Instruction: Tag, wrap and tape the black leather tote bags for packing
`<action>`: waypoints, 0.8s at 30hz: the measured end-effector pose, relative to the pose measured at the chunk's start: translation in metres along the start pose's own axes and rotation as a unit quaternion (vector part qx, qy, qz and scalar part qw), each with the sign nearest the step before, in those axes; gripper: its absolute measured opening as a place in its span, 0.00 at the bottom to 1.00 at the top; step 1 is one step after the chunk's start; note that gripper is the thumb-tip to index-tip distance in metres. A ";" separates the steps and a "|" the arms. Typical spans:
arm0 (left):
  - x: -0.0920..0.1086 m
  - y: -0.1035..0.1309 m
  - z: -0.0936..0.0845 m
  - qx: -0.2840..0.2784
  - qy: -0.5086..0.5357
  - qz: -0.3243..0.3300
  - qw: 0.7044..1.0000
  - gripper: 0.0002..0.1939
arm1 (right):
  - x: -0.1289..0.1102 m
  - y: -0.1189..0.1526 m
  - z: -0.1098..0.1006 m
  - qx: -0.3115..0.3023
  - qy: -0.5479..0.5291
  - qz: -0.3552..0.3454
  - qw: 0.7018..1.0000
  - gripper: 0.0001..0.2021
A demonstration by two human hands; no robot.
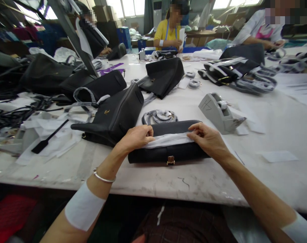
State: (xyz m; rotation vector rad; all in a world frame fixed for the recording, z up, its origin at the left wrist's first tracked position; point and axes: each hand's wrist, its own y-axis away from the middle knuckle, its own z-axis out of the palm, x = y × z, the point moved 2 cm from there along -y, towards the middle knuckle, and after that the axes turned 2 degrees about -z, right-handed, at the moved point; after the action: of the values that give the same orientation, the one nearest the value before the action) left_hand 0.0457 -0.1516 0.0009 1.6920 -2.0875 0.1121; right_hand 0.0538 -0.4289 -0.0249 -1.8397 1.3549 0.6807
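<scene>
A black handbag (pixel 153 153) with a gold clasp lies on the table in front of me. Along its upper side runs a strip of white tissue paper (pixel 168 139). My left hand (pixel 136 136) pinches the left end of the paper between thumb and fingers. At the right end, my right hand (pixel 206 137) has its thumb and fingertips closed on the same paper. Just behind the bag sits a coiled, plastic-wrapped strap (pixel 163 116). Another black handbag (pixel 115 111) with a small gold emblem leans close to my left hand.
A grey tape dispenser (pixel 216 113) stands to the right, near white paper slips (pixel 279 156). More black bags (pixel 164 76) and wrapped straps (pixel 259 81) lie farther back. White paper scraps and a black leather tag (pixel 40 145) are at left. Other people work across the table.
</scene>
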 end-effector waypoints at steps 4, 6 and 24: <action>-0.002 0.000 0.001 -0.011 0.047 0.026 0.998 0.09 | 0.002 0.000 0.000 0.006 -0.009 0.012 1.000 0.11; -0.003 0.000 0.001 -0.004 0.070 0.025 0.997 0.09 | 0.005 0.000 0.001 0.001 -0.025 0.020 0.999 0.12; -0.022 0.005 -0.011 -0.204 0.152 0.073 0.964 0.14 | -0.010 0.007 -0.004 0.016 0.122 -0.093 0.988 0.04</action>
State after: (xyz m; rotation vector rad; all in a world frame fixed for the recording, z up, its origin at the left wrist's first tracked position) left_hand 0.0475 -0.1265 0.0027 1.1960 -1.8479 -0.0137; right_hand 0.0437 -0.4279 -0.0170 -2.0426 1.3157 0.3439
